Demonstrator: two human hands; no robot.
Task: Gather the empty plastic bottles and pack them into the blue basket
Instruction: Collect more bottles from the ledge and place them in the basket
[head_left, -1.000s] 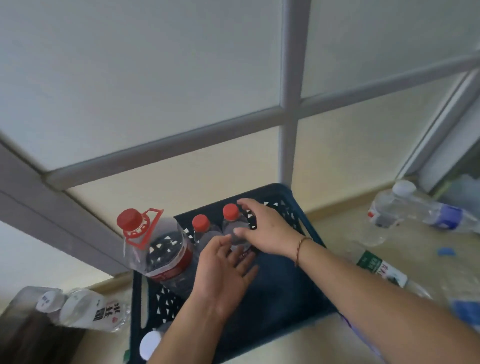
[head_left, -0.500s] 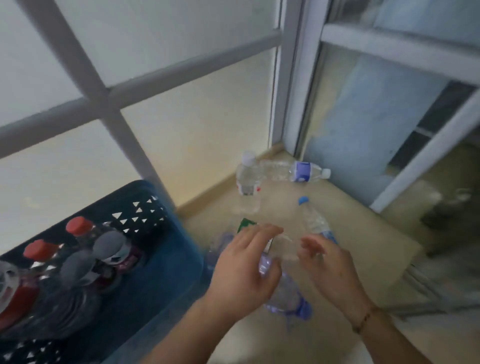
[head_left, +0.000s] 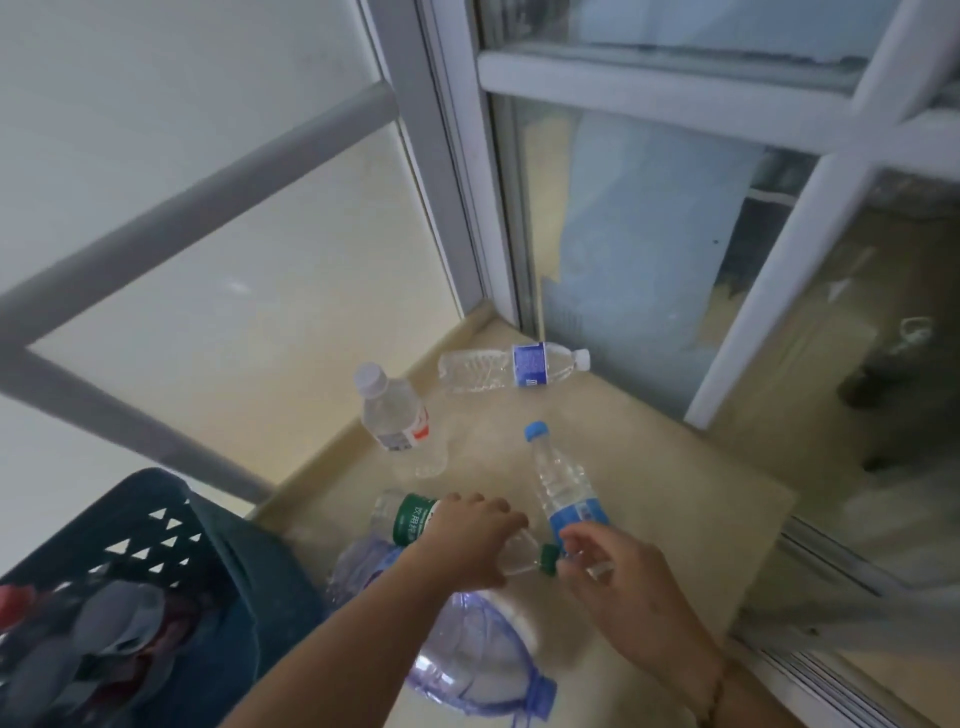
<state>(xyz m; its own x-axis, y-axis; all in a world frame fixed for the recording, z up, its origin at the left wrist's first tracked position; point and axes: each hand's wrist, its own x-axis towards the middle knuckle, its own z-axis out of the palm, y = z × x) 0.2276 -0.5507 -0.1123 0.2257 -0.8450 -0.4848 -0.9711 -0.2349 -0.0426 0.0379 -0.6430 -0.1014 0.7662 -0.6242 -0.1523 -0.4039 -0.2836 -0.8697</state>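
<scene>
Since the green-label bottle (head_left: 415, 522) under the left hand (head_left: 470, 540), gripped round its shoulder, looks empty, light and crushable, grab it mid-body; right hand (head_left: 623, 587), fingers loosely spread, sits just beside the cap, blue basket (head_left: 171, 525) left of both.

Bottle under my left hand (head_left: 470, 540): green label (head_left: 413, 519) with white print, green cap (head_left: 548, 558), clear body. Others clear too: blue-cap bottle (head_left: 563, 483) with blue label, white-cap bottle (head_left: 511, 366) with dark-blue label, white-cap bottle (head_left: 392, 410) with red-and-white label, big blue-tinted jug (head_left: 478, 660). Basket (head_left: 166, 525) is dark blue with triangle cutouts; floor (head_left: 675, 483) beige, frames (head_left: 197, 202) grey and white.
</scene>
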